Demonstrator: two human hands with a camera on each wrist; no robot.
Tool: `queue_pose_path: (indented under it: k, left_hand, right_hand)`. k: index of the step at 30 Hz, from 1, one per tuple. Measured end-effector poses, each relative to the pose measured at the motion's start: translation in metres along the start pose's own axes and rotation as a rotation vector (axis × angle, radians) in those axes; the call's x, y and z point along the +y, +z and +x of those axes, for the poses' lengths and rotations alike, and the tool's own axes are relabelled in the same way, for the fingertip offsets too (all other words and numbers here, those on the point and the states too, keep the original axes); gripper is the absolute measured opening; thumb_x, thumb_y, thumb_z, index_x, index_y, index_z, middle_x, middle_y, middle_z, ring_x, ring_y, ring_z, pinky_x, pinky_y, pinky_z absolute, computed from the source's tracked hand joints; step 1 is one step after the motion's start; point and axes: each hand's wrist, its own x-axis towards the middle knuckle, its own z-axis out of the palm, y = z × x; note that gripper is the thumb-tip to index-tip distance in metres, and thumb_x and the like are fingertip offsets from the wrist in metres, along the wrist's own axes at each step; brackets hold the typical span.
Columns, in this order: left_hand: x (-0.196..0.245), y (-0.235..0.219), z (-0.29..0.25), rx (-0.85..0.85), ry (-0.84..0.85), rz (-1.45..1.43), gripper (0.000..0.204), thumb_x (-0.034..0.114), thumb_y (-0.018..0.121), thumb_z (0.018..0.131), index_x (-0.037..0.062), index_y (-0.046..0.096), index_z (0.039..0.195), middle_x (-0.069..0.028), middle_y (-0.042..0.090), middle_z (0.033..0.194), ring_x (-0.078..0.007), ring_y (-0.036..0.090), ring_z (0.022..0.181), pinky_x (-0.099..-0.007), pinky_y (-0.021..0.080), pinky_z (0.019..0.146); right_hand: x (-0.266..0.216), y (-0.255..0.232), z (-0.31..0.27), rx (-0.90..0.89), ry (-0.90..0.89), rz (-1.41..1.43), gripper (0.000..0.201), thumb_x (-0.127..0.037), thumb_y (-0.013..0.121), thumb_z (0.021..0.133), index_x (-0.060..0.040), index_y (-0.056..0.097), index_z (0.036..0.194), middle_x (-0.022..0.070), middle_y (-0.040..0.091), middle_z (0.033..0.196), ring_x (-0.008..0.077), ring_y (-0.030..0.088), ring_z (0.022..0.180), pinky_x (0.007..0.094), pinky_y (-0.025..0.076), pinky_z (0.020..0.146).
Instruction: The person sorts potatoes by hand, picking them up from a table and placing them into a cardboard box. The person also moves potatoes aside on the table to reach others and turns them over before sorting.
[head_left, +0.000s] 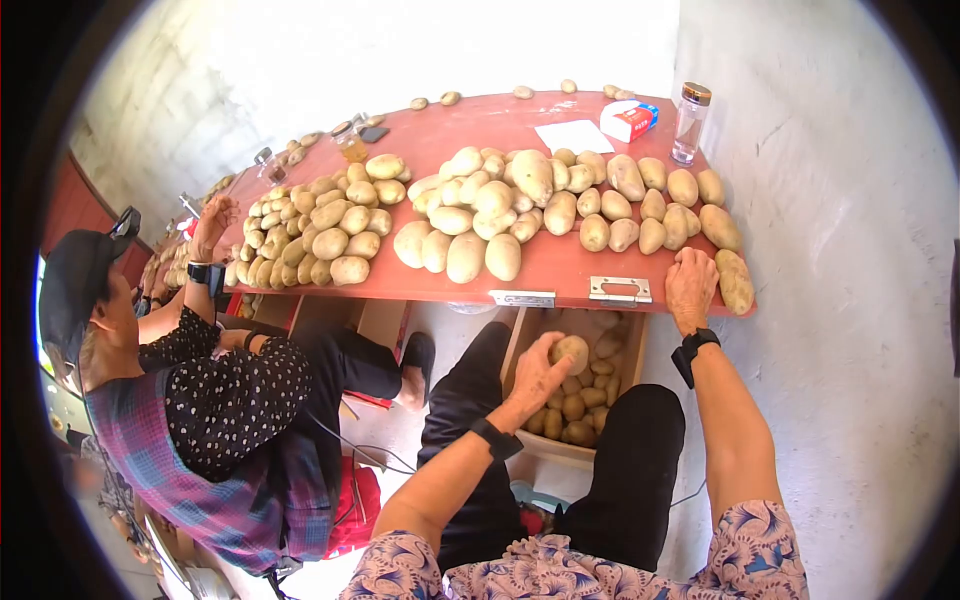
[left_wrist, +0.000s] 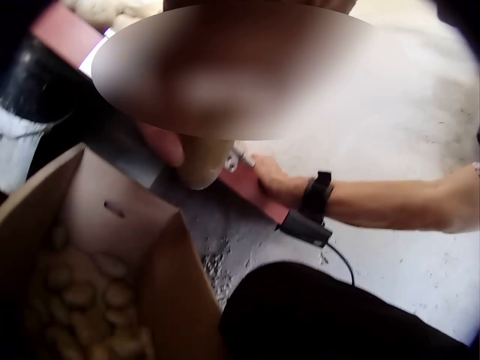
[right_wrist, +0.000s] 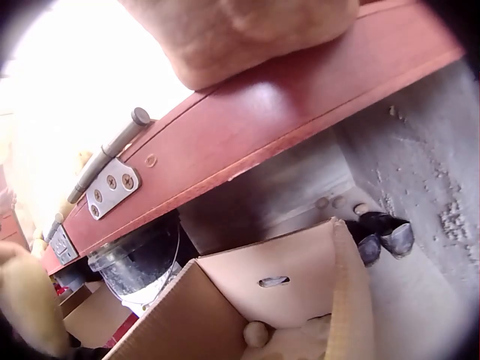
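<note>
My left hand (head_left: 537, 376) grips a pale potato (head_left: 571, 353) over a cardboard box (head_left: 560, 452) between the knees. Loose potatoes (head_left: 572, 406) lie inside that box. In the left wrist view the held potato (left_wrist: 202, 163) shows below a blurred patch that hides most of the hand. On the front right edge of the red table (head_left: 460, 290) rests my right hand (head_left: 692, 286), just left of a long potato (head_left: 734, 281). The right wrist view shows the heel of this hand (right_wrist: 247, 37) on the tabletop, its fingers out of frame.
Potatoes in a large heap (head_left: 480, 205) and rows cover the table. A glass bottle (head_left: 690, 125) and a tissue pack (head_left: 630, 120) stand at the back right. Metal hinges (head_left: 620, 289) sit along the front edge. Another person (head_left: 230, 400) sits at left; a wall (head_left: 830, 250) rises at right.
</note>
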Motion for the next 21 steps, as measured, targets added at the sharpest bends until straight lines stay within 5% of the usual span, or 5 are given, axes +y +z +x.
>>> queue_pose_path:
  k: [5,8,12,16,21]
  left_hand:
    - [-0.019,-0.004,-0.005,-0.020,-0.153,-0.150,0.033,0.016,0.064,0.083,0.0021,0.061,0.113,-0.0115,0.066,0.084,-0.0172,0.064,0.078,-0.0323,0.052,0.073]
    - [0.007,-0.031,0.016,0.158,0.094,0.052,0.020,0.014,0.062,0.086,0.0030,0.066,0.102,-0.0116,0.068,0.087,-0.0202,0.064,0.078,-0.0327,0.051,0.074]
    - [0.021,-0.077,0.062,0.395,0.404,0.380,0.028,0.014,0.065,0.084,0.0062,0.063,0.111,-0.0137,0.064,0.094,-0.0295,0.062,0.083,-0.0377,0.050,0.075]
    - [0.062,-0.114,0.095,0.509,0.364,0.570,0.045,0.016,0.068,0.082,0.0079,0.054,0.124,-0.0202,0.055,0.116,-0.0378,0.054,0.107,-0.0453,0.045,0.088]
    - [0.073,-0.129,0.135,0.464,0.325,0.515,0.060,0.018,0.070,0.081,0.0090,0.044,0.135,-0.0248,0.047,0.129,-0.0415,0.047,0.117,-0.0473,0.040,0.099]
  right_hand:
    - [0.001,0.000,-0.001,0.037,-0.034,0.014,0.012,-0.013,0.060,0.080,-0.0113,0.058,0.091,0.0092,0.057,0.096,0.0315,0.051,0.100,0.0456,0.040,0.089]
    - [0.000,0.001,0.000,0.006,0.009,0.006,0.011,-0.012,0.060,0.080,-0.0110,0.058,0.091,0.0093,0.057,0.096,0.0315,0.052,0.100,0.0455,0.040,0.091]
    - [0.002,-0.001,-0.001,0.004,-0.004,0.029,0.011,-0.012,0.059,0.080,-0.0108,0.058,0.091,0.0096,0.057,0.096,0.0312,0.052,0.100,0.0451,0.039,0.091]
    - [0.005,0.005,-0.002,0.011,-0.014,0.033,0.012,-0.012,0.060,0.080,-0.0108,0.057,0.091,0.0092,0.057,0.097,0.0312,0.052,0.100,0.0458,0.040,0.089]
    - [0.007,0.006,-0.003,0.040,-0.026,0.029,0.013,-0.012,0.060,0.079,-0.0107,0.056,0.091,0.0088,0.057,0.097,0.0311,0.052,0.100,0.0461,0.041,0.086]
